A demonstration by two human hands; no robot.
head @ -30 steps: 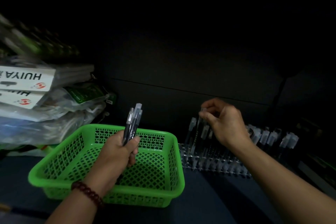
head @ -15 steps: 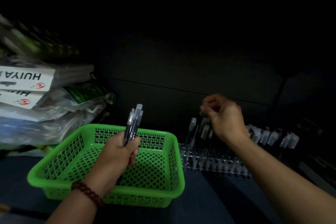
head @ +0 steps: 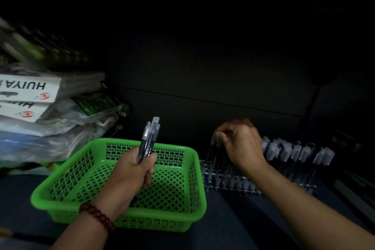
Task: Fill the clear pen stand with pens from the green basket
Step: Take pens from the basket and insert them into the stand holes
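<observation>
Several capped pens (head: 294, 152) are already seated in the clear acrylic pen stand (head: 225, 183); a handful is left.
A bundle of dark, clear-capped pens (head: 149, 138) is gripped upright in the left hand (head: 134, 170) above the green plastic lattice basket (head: 67, 170), on whose visible floor no loose pens are made out. One dark pen (head: 214, 144) is pinched, somewhat blurred, by the curled fingers of the right hand (head: 243, 144) at the stand's left end, just beside the basket. The task is judged well advanced.

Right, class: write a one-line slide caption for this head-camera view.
Left hand holds pens over the green basket; right hand pinches a pen in the clear pen stand.
</observation>
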